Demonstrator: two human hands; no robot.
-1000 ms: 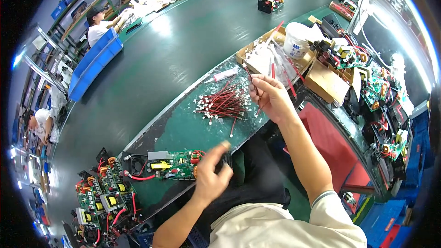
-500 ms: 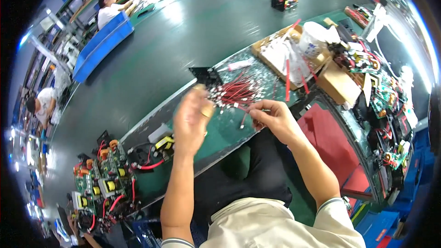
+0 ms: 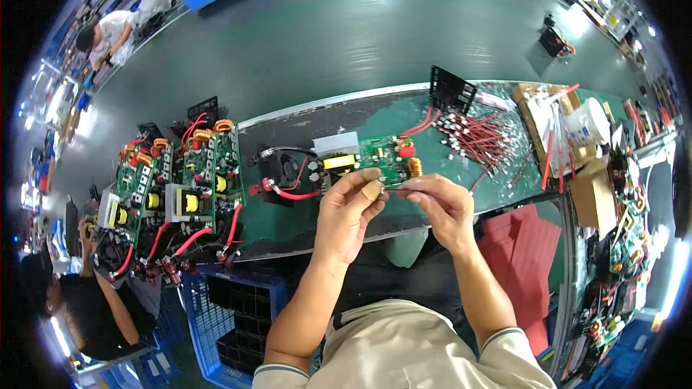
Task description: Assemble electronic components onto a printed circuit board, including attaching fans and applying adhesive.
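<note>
Two bare hands meet in front of the bench's near edge, their fingertips almost touching, with one short red cable point(image 3: 396, 190) strung between them. The left hand point(image 3: 342, 220) closes thumb and fingers in a narrow pinch at what looks like the cable's pale end, and the right hand point(image 3: 451, 209) pinches the red wire just beside it; fingers hide exactly how each end sits. Just beyond the grip lies a green circuit board point(image 3: 376, 150), a black fan point(image 3: 287, 167) to the grip's left at its far end. As far as shows, this one cable is picked out and in hand, but its joining to the board cannot be seen, so that part appears not yet done. Right of the grip and farther back, a heap of red cables point(image 3: 481, 140) lies loose, so by the look of it most of that supply is unused; a black vented panel point(image 3: 451, 91) stands tilted at the heap's back left. Well left of the grip, a cluster of boards point(image 3: 193, 173) stands crowded together with thick red leads, untouched by either hand; how finished those are cannot be told.
</note>
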